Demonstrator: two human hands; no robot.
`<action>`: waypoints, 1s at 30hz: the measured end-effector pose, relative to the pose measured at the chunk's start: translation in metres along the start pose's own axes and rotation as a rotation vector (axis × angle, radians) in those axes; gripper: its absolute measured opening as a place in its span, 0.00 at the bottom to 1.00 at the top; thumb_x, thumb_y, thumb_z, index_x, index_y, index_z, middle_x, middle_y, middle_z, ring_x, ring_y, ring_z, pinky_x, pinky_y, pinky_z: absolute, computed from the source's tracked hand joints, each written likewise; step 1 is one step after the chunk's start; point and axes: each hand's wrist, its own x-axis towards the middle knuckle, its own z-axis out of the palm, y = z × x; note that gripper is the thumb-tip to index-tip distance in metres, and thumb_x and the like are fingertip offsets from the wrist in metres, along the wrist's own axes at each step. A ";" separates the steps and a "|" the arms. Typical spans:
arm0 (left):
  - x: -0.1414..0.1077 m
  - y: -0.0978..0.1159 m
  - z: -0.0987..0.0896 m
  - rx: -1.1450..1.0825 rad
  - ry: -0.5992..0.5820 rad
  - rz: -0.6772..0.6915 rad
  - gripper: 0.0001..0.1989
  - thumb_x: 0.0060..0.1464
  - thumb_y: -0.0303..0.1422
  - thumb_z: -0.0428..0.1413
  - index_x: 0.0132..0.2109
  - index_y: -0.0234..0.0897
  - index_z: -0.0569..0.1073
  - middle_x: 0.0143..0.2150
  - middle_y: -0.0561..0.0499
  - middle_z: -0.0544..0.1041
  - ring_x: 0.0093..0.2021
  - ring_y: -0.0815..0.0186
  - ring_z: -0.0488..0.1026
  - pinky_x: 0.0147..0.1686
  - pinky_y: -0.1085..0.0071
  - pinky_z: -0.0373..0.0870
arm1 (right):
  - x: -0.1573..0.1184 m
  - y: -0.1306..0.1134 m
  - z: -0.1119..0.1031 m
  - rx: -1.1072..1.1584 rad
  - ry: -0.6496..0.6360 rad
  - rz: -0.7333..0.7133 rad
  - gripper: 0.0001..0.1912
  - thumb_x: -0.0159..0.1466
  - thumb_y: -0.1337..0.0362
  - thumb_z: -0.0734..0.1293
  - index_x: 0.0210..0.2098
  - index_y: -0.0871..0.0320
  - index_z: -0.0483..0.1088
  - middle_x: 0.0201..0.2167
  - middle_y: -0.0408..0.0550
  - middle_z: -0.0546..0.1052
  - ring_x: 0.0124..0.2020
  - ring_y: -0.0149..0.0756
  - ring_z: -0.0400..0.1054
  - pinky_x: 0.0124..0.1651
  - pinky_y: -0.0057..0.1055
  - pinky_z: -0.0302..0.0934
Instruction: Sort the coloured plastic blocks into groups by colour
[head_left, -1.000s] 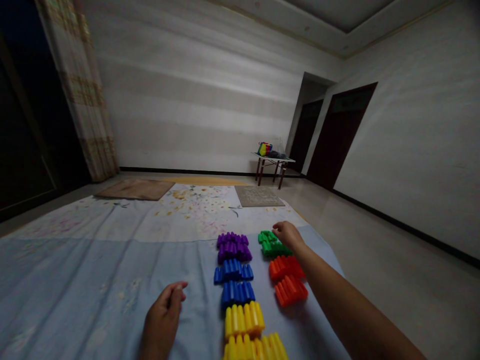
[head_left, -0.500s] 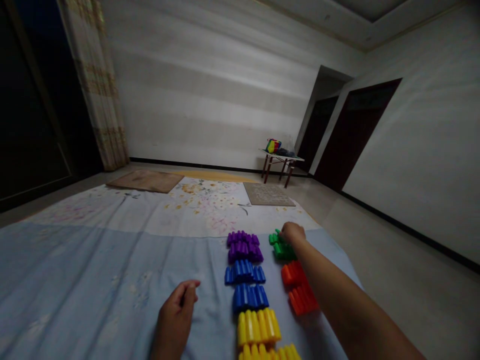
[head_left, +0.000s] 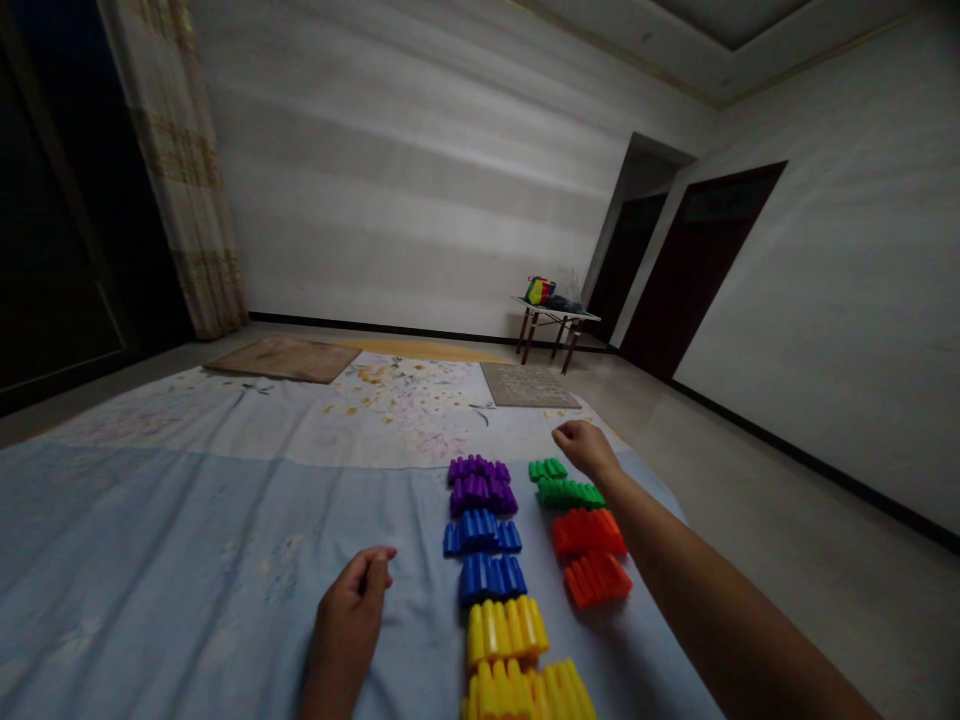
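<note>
My right hand [head_left: 585, 448] hovers just beyond the green plastic pieces [head_left: 570, 493], thumb and fingers pinched together. No piece sticks out from its fingertips. Rows of rounded, finger-shaped plastic pieces lie side by side on the cloth, grouped by colour. Red pieces [head_left: 589, 533] lie nearer than the green ones, beside my right forearm. To their left, purple pieces [head_left: 481, 494], blue pieces [head_left: 491, 577] and yellow pieces [head_left: 506, 630] form a column coming towards me. My left hand [head_left: 356, 600] rests on the cloth left of the blue pieces, its fingers curled closed with nothing visible in them.
A flowered, light blue and white cloth [head_left: 187, 540] covers the surface. A brown mat [head_left: 285, 360] lies at its far left and a patterned grey mat [head_left: 529, 385] at its far right. A small table [head_left: 581, 314] with a colourful bag [head_left: 540, 290] stands by the wall.
My right hand has lifted off the green pieces and moved slightly away, uncovering their rows. The left hand stays almost where it was. The camera view has shifted a little.
</note>
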 end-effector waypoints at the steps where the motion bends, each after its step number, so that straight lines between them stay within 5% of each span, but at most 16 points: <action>1: 0.000 0.000 0.000 -0.013 -0.004 -0.001 0.30 0.42 0.58 0.47 0.36 0.35 0.74 0.23 0.53 0.70 0.21 0.67 0.65 0.21 0.71 0.62 | -0.012 -0.005 -0.010 0.053 0.044 -0.040 0.18 0.63 0.59 0.56 0.37 0.59 0.75 0.35 0.49 0.78 0.37 0.33 0.69 0.38 0.24 0.57; 6: -0.001 0.003 0.000 -0.037 -0.012 0.027 0.29 0.44 0.56 0.47 0.37 0.34 0.74 0.24 0.53 0.70 0.21 0.68 0.64 0.21 0.71 0.62 | -0.103 -0.021 -0.029 0.706 0.221 -0.154 0.20 0.60 0.51 0.59 0.30 0.60 0.73 0.21 0.43 0.72 0.24 0.31 0.65 0.28 0.25 0.57; 13: -0.002 0.004 -0.002 -0.022 -0.001 0.086 0.26 0.46 0.53 0.47 0.38 0.34 0.73 0.24 0.52 0.70 0.22 0.67 0.66 0.22 0.72 0.62 | -0.198 -0.013 0.024 1.043 0.225 0.101 0.22 0.59 0.47 0.60 0.19 0.58 0.64 0.15 0.40 0.64 0.19 0.29 0.58 0.23 0.25 0.54; 24: -0.012 0.014 -0.012 0.050 -0.045 0.164 0.26 0.45 0.52 0.47 0.37 0.34 0.74 0.26 0.51 0.73 0.23 0.66 0.68 0.21 0.71 0.63 | -0.238 0.014 0.062 1.008 0.248 0.176 0.26 0.56 0.42 0.60 0.21 0.59 0.67 0.14 0.39 0.64 0.19 0.30 0.59 0.22 0.25 0.53; 27: -0.015 0.013 -0.032 0.106 -0.122 0.179 0.26 0.45 0.52 0.47 0.39 0.34 0.74 0.29 0.49 0.75 0.27 0.64 0.71 0.26 0.69 0.68 | -0.236 0.015 0.066 0.990 0.234 0.148 0.26 0.56 0.43 0.59 0.21 0.60 0.67 0.14 0.39 0.64 0.20 0.30 0.59 0.23 0.25 0.53; 30: -0.020 0.002 -0.072 0.269 -0.076 0.228 0.24 0.47 0.49 0.47 0.41 0.36 0.74 0.37 0.45 0.77 0.39 0.59 0.74 0.40 0.64 0.70 | -0.237 0.016 0.068 0.965 0.212 0.120 0.25 0.57 0.43 0.59 0.21 0.60 0.66 0.16 0.39 0.63 0.21 0.30 0.58 0.25 0.26 0.52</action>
